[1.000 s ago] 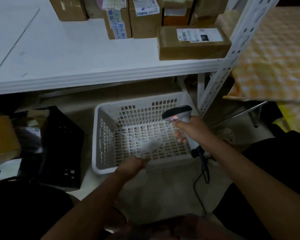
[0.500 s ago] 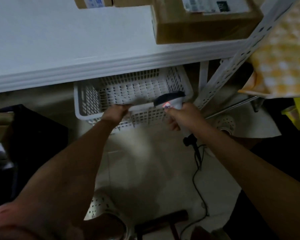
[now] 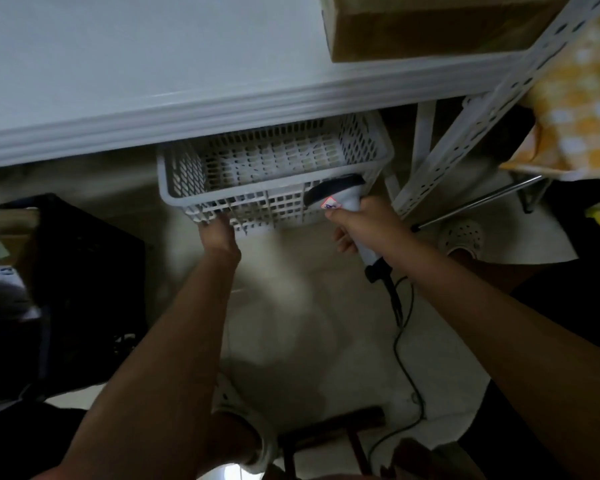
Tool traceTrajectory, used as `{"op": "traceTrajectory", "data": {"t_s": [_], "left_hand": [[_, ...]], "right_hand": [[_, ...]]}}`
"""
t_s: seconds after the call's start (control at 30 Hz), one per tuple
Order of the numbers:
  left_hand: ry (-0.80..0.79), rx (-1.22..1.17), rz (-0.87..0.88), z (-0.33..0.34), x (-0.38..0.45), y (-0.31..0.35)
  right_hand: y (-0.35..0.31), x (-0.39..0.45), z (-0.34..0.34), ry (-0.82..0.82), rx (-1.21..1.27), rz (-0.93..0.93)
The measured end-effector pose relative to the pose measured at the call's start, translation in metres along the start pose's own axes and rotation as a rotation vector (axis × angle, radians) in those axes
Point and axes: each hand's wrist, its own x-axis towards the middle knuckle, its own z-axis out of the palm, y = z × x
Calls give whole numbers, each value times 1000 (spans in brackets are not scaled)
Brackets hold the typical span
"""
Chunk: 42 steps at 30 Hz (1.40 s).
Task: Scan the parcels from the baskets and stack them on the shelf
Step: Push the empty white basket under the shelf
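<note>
Seen from above, looking down past 2 bare forearms toward a pale floor. Left hand pressed against the near wall of a white slotted basket; whether fingers hook the slats, impossible to tell. Basket half tucked beneath the white shelf, apparently with no parcels inside. Right hand wrapped firmly round the handle of a barcode scanner, red light glowing, cable trailing across the floor. 1 brown parcel already resting on the shelf, far right. Black crate at left. Likely risks: cable snagging the dark stool below, or the basket catching under the shelf lip.
</note>
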Motion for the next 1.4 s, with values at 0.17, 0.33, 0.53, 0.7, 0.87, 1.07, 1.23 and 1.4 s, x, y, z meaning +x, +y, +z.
{"op": "traceTrajectory", "data": {"t_s": [0.17,0.33,0.53,0.7,0.87,1.07,1.23,1.4], "left_hand": [[-135,-418,-111,19,13,35],[-170,-382,-93,29,12,49],[-297,-172,-69,16,23,54],[-337,127,-117,-14,-24,28],[-234,513,-2,-92,-69,25],[-8,996,286,-181,-104,46],[111,1239,347,-231,-123,48],[255,1319,253,-252,-122,49]], "right_hand": [[1,4,0,0,14,4],[0,8,2,-19,-6,18],[-12,3,2,-9,-18,-24],[-33,-12,20,-28,-36,-99],[-61,-43,59,-144,-32,-189],[-86,-83,105,-230,-39,-289],[-96,-110,134,-297,-89,-344],[-104,-125,149,-325,-115,-360]]}}
